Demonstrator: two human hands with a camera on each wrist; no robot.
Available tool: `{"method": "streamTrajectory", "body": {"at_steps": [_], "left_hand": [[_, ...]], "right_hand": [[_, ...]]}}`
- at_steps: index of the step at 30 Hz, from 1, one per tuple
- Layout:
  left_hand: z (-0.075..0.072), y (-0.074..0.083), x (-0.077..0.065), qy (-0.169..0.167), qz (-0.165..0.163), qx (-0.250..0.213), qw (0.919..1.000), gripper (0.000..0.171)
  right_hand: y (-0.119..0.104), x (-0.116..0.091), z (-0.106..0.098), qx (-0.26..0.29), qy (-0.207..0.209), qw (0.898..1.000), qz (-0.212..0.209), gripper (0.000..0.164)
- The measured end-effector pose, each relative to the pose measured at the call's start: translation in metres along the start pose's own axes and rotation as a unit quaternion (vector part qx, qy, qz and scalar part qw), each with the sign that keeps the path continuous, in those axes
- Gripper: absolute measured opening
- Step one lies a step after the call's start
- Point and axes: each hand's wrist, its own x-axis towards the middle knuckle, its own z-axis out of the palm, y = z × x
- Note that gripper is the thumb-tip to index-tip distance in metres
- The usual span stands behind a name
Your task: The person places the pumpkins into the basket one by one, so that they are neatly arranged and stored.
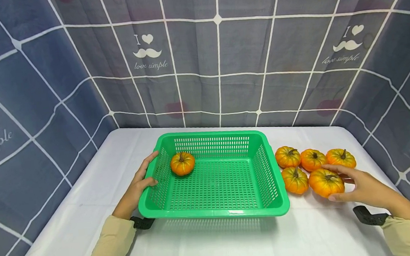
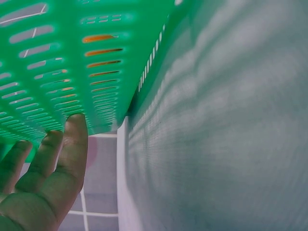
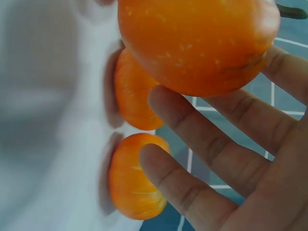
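Observation:
A green plastic basket [image 1: 213, 214] with slotted walls stands on the white table, one small orange pumpkin [image 1: 182, 164] inside near its left end. My left hand [image 1: 138, 190] grips the basket's left rim, thumb over the edge and fingers against the outer wall; in the left wrist view those fingers [image 2: 72, 149] lie on the slots. To the right of the basket, my right hand [image 1: 366, 188] holds another pumpkin [image 1: 325, 183] between thumb and fingers. In the right wrist view this held pumpkin [image 3: 197, 43] appears large, with two others behind it.
Several more pumpkins sit close together right of the basket: a front one [image 1: 295, 180], a back-left one [image 1: 287, 156], a middle one [image 1: 313, 159] and a far-right one [image 1: 341, 158]. A grey checked curtain [image 1: 201, 91] encloses the table [image 1: 217, 250] at the back and sides.

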Motion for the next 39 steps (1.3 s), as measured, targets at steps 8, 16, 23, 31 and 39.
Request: {"method": "streamTrajectory", "body": {"at_steps": [8,16,23,31,39], "left_hand": [[0.0,-0.001,0.001,-0.001,0.005,0.001,1.0,0.095],[-0.001,-0.001,0.001,0.0,0.009,0.0,1.0,0.094],[0.0,-0.002,0.001,-0.002,0.009,-0.002,1.0,0.094],[0.0,-0.002,0.002,-0.001,0.012,-0.002,0.9999,0.094],[0.0,-0.001,0.001,-0.001,0.009,0.001,1.0,0.094]], "right_hand": [[-0.009,0.007,-0.004,0.024,0.032,0.998,-0.044,0.083],[-0.02,0.016,-0.006,0.033,0.038,0.996,-0.068,0.087],[-0.033,0.024,-0.008,0.029,0.046,0.995,-0.088,0.083],[-0.05,0.035,-0.012,0.065,0.046,0.993,-0.09,0.081],[-0.06,0.046,-0.013,0.073,0.049,0.988,-0.125,0.085]]}}
